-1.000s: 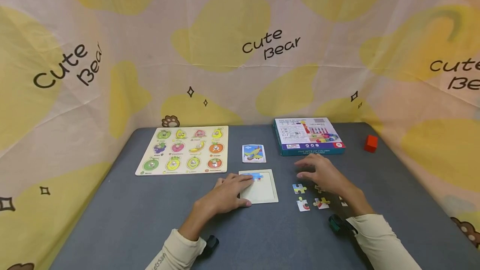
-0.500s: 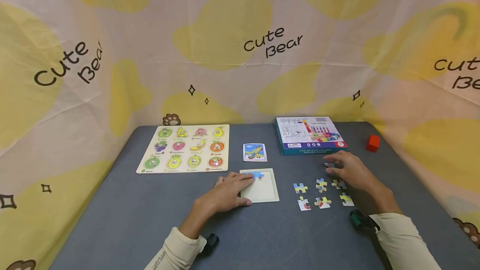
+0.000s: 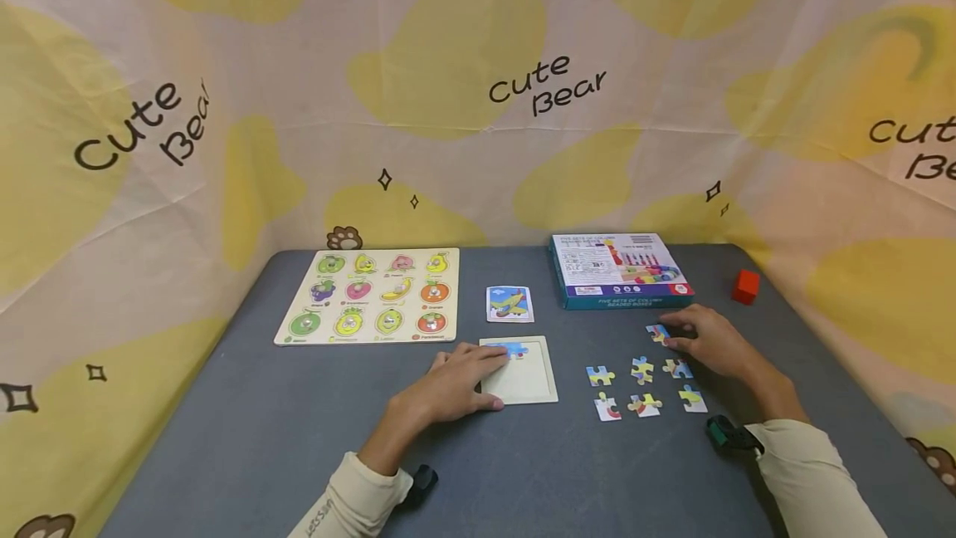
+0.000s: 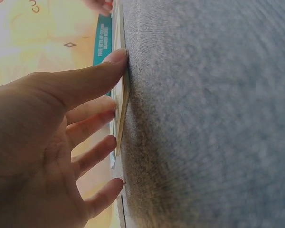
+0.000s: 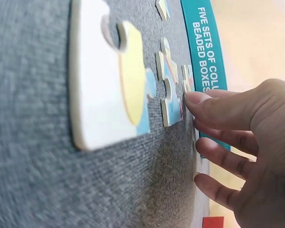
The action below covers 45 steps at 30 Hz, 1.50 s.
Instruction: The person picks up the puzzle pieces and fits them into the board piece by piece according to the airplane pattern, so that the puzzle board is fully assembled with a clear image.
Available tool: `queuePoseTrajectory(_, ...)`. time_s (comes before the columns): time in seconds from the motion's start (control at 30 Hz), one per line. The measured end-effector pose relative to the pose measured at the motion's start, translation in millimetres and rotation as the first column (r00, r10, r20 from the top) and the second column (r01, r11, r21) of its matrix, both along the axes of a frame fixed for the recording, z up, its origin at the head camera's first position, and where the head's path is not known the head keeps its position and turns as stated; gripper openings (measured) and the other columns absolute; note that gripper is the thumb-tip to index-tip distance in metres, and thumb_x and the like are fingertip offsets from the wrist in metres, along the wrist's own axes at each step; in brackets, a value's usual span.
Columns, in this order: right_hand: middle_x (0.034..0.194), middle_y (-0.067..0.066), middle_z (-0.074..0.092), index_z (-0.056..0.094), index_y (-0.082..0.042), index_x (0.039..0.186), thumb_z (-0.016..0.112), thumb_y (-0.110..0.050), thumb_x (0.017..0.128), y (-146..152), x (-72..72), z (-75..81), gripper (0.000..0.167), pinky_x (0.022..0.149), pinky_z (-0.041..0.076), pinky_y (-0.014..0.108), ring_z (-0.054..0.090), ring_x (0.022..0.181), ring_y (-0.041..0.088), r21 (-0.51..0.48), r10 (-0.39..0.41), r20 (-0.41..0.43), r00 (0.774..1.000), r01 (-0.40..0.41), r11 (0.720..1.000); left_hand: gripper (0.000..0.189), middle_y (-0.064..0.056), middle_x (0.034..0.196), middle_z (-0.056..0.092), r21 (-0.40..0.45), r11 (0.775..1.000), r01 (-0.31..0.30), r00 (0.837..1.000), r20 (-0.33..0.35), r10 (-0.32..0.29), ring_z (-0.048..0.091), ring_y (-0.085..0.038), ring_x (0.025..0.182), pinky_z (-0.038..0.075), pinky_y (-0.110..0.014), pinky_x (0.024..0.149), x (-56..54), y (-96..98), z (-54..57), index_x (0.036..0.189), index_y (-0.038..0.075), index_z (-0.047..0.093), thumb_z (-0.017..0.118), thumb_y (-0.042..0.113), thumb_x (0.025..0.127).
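My left hand (image 3: pixel 456 382) rests on the left side of the pale puzzle tray (image 3: pixel 534 384), fingers spread over its edge and thumb at its near corner. A blue sky strip of puzzle pieces (image 3: pixel 515 349) lies along the tray's top, partly hidden by the fingers. My right hand (image 3: pixel 713 340) pinches a small jigsaw piece (image 3: pixel 656 333) by its right side, thumb and index finger at its edges, low at the table. In the right wrist view the thumb (image 5: pixel 199 98) meets that piece (image 5: pixel 187 78). Several loose jigsaw pieces (image 3: pixel 641 370) lie in two rows nearer me.
A teal-sided box (image 3: pixel 620 272) stands behind the right hand, with a red block (image 3: pixel 745 286) to its right. A fruit board (image 3: pixel 369 297) lies at the back left. A small airplane picture card (image 3: pixel 510 304) lies behind the tray.
My right hand has moved right, away from the space beside the tray, to the jigsaw piece behind the loose rows. More of that piece now shows. The left hand stays on the tray.
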State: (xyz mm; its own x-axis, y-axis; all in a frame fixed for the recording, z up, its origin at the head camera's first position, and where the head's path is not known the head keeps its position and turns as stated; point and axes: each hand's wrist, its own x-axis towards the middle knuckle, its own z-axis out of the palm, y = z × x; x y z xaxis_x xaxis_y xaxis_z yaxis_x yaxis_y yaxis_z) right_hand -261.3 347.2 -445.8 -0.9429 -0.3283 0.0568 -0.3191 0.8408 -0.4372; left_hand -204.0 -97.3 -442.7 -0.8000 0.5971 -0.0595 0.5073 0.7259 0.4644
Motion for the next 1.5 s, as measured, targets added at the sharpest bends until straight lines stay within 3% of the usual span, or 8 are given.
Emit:
queuePoseTrajectory(0.27,0.119,0.023,0.063,0.073,0.003,0.129,0.076,-0.006,0.094,2,-2.0,-1.0,0.036,0.087,0.049,0.052,0.056,0.102,0.034,0.005,0.024,0.025,0.999,-0.024,1.0,0.067,-0.002,0.165,0.047,-0.001,1.0,-0.001,1.0,0.006,0.001,0.042,-0.028,0.144,0.033,-0.049,0.097,0.2,0.2,0.3,0.157,0.011,0.053,0.078,0.032,0.097)
queuePoseTrajectory(0.43,0.118,0.024,0.062,0.076,0.001,0.124,0.076,-0.008,0.095,1,-1.7,-0.3,0.03,0.09,0.049,0.057,0.055,0.103,0.037,0.004,0.015,0.046,0.999,-0.015,1.0,0.067,-0.001,0.165,0.046,-0.011,1.0,-0.004,1.0,0.01,0.004,0.042,-0.028,0.144,0.033,-0.05,0.099,0.8,0.3,0.2,0.157,0.012,0.053,0.077,0.033,0.098)
queuePoseTrajectory(0.8,0.107,0.018,0.065,0.078,0.002,0.115,0.078,-0.014,0.096,2,-2.5,-2.0,0.025,0.088,0.05,0.054,0.057,0.099,0.034,0.015,-0.035,0.051,0.998,0.035,0.999,0.067,0.0,0.165,0.046,-0.018,1.0,-0.001,1.0,0.002,0.001,0.042,-0.028,0.145,0.033,-0.051,0.1,0.6,0.6,-1.0,0.157,0.012,0.053,0.077,0.033,0.098)
queuePoseTrajectory(1.07,0.101,0.014,0.066,0.079,0.003,0.109,0.077,-0.015,0.096,-2,-0.7,-2.9,0.022,0.082,0.045,0.045,0.056,0.094,0.03,0.022,-0.035,0.005,0.999,0.035,0.999,0.067,-0.001,0.165,0.046,-0.014,1.0,-0.001,1.0,0.003,0.001,0.042,-0.029,0.145,0.033,-0.051,0.099,1.3,0.7,0.5,0.157,0.011,0.053,0.078,0.032,0.098)
queuePoseTrajectory(1.5,0.102,0.009,0.069,0.08,0.001,0.109,0.076,-0.013,0.098,-45,3.0,0.8,0.019,0.083,0.047,0.044,0.058,0.094,0.025,-0.014,0.04,-0.016,0.999,-0.04,0.999,0.067,-0.002,0.165,0.046,-0.014,1.0,0.0,1.0,0.003,0.0,0.042,-0.029,0.144,0.034,-0.053,0.1,1.3,0.8,0.4,0.157,0.011,0.053,0.077,0.031,0.098)
